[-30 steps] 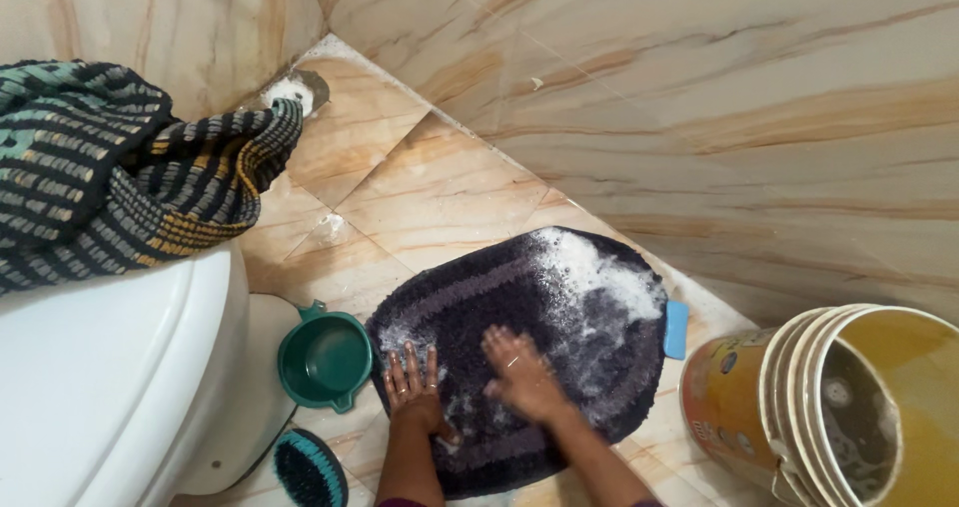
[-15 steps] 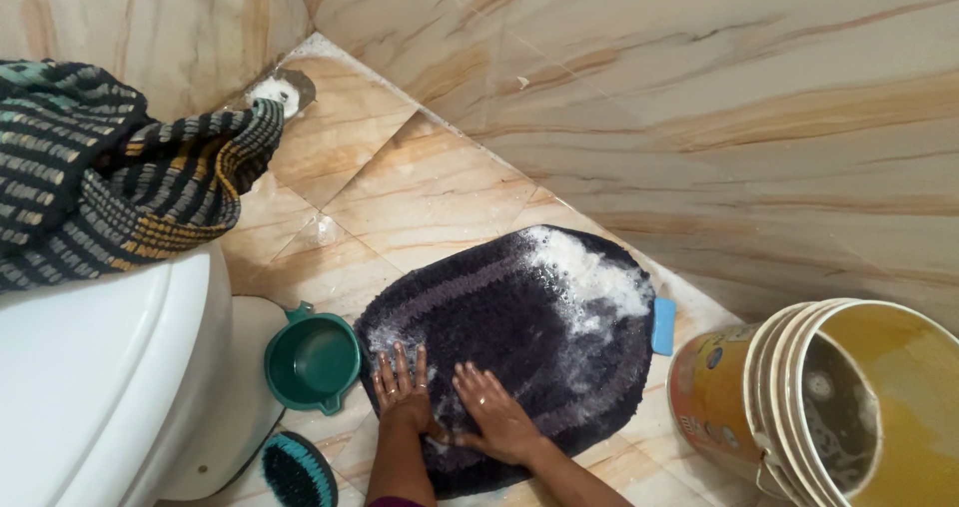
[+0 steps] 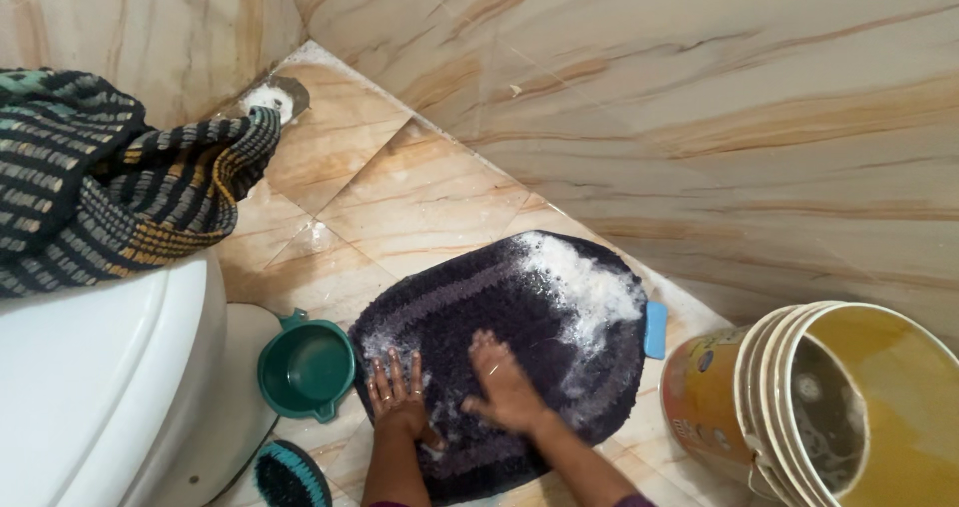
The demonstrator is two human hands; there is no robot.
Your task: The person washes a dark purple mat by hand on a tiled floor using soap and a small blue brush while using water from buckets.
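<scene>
Both of our hands lie flat on the dark oval mat (image 3: 509, 327), which is spread on the tiled floor (image 3: 400, 197) with white suds over its far end. Our left hand (image 3: 397, 399) presses down near the mat's near-left edge, fingers spread, closed on nothing. Our right hand (image 3: 504, 382) sits just beside it toward the mat's middle, palm down and fingers open, foam around the knuckles; it grips nothing either. Just left of the left hand stands a green mug (image 3: 305, 364), and nearer to us than that lies a scrubbing brush (image 3: 290, 475). Past the right hand, at the mat's far-right edge, rests a blue soap bar (image 3: 655, 329), and further right a yellow bucket (image 3: 719, 397). Well left are the white toilet (image 3: 100, 387) and a striped cloth (image 3: 110, 187) draped on it
</scene>
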